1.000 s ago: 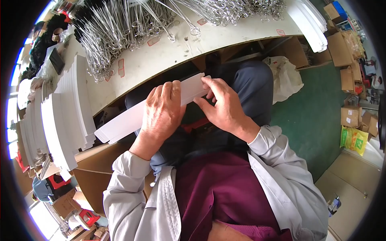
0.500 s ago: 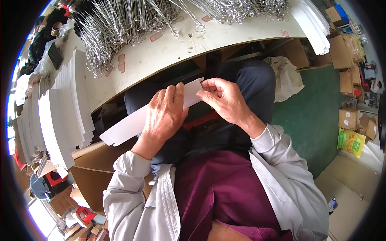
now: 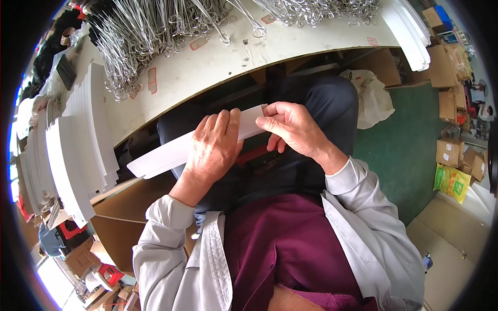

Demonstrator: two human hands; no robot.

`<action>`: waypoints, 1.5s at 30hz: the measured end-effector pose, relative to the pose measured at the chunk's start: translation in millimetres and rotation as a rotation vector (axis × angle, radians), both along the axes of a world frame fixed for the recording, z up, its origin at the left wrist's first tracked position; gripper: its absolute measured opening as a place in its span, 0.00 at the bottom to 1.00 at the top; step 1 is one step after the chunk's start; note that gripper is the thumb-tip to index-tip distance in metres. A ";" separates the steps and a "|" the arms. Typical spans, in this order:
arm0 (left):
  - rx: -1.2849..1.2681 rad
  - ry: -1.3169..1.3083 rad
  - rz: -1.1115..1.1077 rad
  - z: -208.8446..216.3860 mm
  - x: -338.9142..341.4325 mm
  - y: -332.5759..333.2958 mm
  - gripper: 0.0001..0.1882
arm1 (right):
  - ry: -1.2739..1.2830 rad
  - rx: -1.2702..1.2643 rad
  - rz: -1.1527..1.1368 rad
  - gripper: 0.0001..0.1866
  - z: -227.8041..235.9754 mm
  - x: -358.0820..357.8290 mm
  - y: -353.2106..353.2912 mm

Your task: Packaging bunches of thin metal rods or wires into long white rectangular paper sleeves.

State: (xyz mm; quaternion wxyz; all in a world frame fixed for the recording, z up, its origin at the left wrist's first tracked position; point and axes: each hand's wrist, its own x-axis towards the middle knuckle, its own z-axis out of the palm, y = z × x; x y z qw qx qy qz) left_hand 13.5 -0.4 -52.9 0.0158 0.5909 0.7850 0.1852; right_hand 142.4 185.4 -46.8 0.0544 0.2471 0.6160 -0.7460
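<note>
A long white folded card strip (image 3: 161, 157) slants across my lap, its lower end pointing left toward the stacks. Over its middle lies my left hand (image 3: 215, 145), fingers wrapped across the top and thumb along the near side. My right hand (image 3: 295, 127) pinches the upper right end between thumb and index finger, while its other fingers curl loosely below. The strip's underside and the part beneath my left palm are hidden.
Bunches of thin metal wires with looped ends (image 3: 166, 41) cover the back of the white table (image 3: 218, 67). White strips (image 3: 72, 166) are stacked at the left, more (image 3: 407, 36) at the right corner. A plastic bag (image 3: 368, 98) and cardboard boxes (image 3: 448, 150) stand on the right.
The strip has shifted slightly, and the notch at its left end no longer shows. My right hand's lower fingers have dropped away from the strip; its thumb and index finger still pinch the end.
</note>
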 end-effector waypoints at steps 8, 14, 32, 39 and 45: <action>0.046 -0.036 -0.012 0.8 -2.8 1.8 0.37 | -0.033 -0.242 -0.030 0.21 0.4 -3.3 0.9; 0.057 -0.063 -0.015 1.2 -7.2 -0.4 0.35 | 0.003 -0.207 -0.073 0.20 -5.9 -0.6 -7.3; 0.040 -0.219 0.010 23.5 -4.4 -0.8 0.31 | 0.498 1.348 0.405 0.35 15.5 -13.6 -8.5; 0.006 -0.260 -0.033 28.5 -1.0 -3.1 0.32 | 0.429 1.234 0.521 0.32 10.0 -11.0 0.1; -0.093 -0.244 0.014 41.3 -13.6 -28.5 0.32 | 0.410 1.159 0.469 0.35 11.5 2.3 9.1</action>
